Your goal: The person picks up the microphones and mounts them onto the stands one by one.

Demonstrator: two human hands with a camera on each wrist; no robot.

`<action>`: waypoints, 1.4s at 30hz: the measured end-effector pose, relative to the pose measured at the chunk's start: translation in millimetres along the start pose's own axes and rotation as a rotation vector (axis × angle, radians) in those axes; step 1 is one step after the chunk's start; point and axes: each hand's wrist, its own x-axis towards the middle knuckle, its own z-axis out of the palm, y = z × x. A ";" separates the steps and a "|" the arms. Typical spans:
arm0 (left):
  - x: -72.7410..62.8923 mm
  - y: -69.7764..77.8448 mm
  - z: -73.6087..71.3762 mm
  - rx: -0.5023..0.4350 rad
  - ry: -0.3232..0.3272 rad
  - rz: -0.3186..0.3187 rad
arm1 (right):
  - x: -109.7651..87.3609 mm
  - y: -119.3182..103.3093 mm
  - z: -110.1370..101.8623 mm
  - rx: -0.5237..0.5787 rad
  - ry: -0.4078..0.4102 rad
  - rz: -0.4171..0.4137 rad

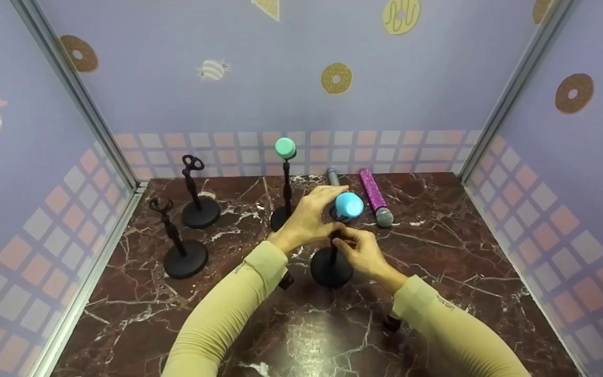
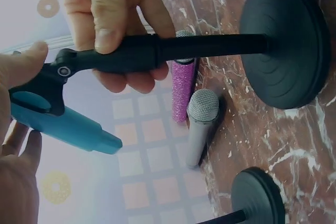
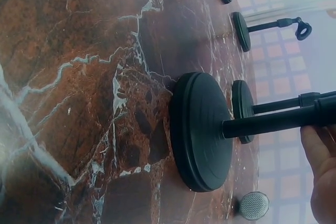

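both arms are covered by long, pale yellow-green clothing. the left sleeve and the right sleeve are creased finely along their length, and a plain look is given by the single colour. at the wrists they are ended by a fuller left cuff and right cuff. small dark lettering, too small to be read, is set near each cuff. a small black part is seen below the left cuff, and a similar dark one below the right. the left hand and right hand are left ungloved.
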 end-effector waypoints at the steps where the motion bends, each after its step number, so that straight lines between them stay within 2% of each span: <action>1: -0.6 -0.6 0.7 0.007 0.010 0.012 | -0.3 0.0 0.3 0.001 0.002 0.001; 5: -1.2 -2.0 1.1 0.021 0.022 0.043 | -0.7 0.5 0.4 0.004 0.003 0.004; 11: 0.4 -7.3 -1.5 0.051 0.001 0.097 | 0.1 -0.3 0.8 0.016 0.024 0.010; 17: 0.2 -10.0 -2.6 0.061 0.005 0.162 | 0.0 0.3 2.7 -0.043 0.073 0.020; 24: 0.3 -11.1 -2.2 0.053 0.007 0.190 | -0.5 1.4 2.7 -0.038 0.075 0.024; 28: -1.9 -13.3 -0.1 0.015 0.017 0.154 | -0.9 1.6 2.3 -0.023 0.047 0.013; 32: -4.0 -11.5 0.7 -0.019 0.014 0.088 | -1.0 1.3 2.7 -0.004 0.018 -0.002; 37: -1.6 -7.4 3.8 -0.058 -0.004 0.006 | -1.5 3.1 3.2 0.014 0.027 -0.020; 42: -1.8 -3.8 7.7 -0.044 -0.005 -0.051 | -2.6 3.6 3.2 0.025 0.037 -0.003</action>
